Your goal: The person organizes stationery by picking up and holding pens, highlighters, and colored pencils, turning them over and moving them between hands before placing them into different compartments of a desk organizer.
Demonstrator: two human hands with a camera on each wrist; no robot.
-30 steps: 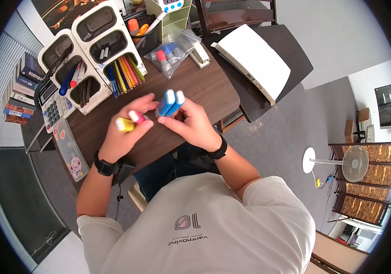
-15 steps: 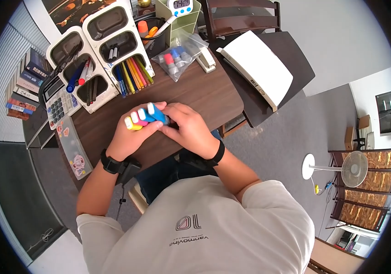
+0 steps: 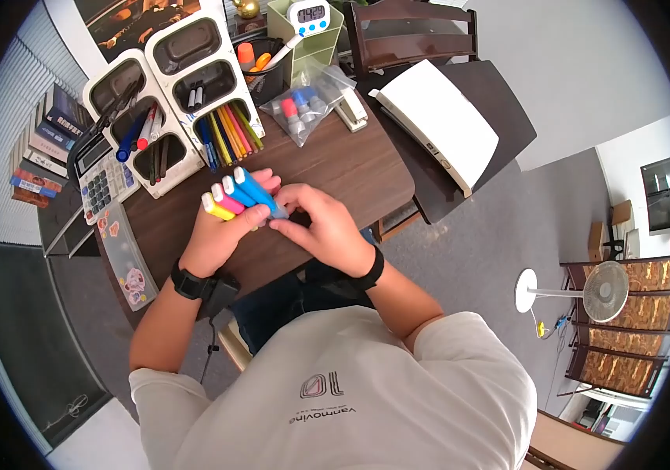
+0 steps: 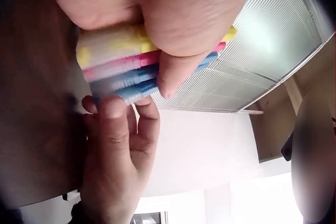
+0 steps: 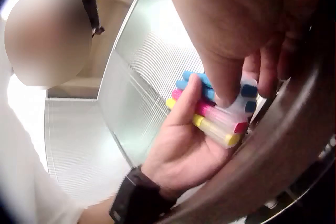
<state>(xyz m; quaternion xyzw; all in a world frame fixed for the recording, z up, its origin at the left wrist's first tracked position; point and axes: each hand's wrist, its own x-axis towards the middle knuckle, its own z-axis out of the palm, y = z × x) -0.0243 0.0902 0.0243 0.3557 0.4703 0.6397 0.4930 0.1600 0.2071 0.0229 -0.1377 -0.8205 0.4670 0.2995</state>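
Note:
My left hand [image 3: 219, 239] holds a row of capped markers side by side, its thumb laid across them. The row has a yellow marker [image 5: 212, 130], a pink marker [image 5: 221, 116] and two blue markers [image 4: 137, 78]. Their white-tipped cap ends point up and away in the head view. At the clear lower ends, my right hand [image 3: 333, 229] pinches the blue pair between thumb and fingers. The right wrist view shows that thumb against the clear barrels, close to the blue end plugs. Both hands are over the near part of the brown desk [image 3: 343, 168].
A white organizer [image 3: 169, 125] with pens and colored pencils stands at the back left, beside a calculator [image 3: 104, 188]. Behind the hands lie a clear bag of bottles [image 3: 299, 110] and a stapler [image 3: 350, 111]. A pen cup [image 3: 266, 82] and timer [image 3: 309, 16] stand farther back.
The right hand brought the two blue markers over to the yellow and pink ones in the left hand. All now lie in one row under the left thumb.

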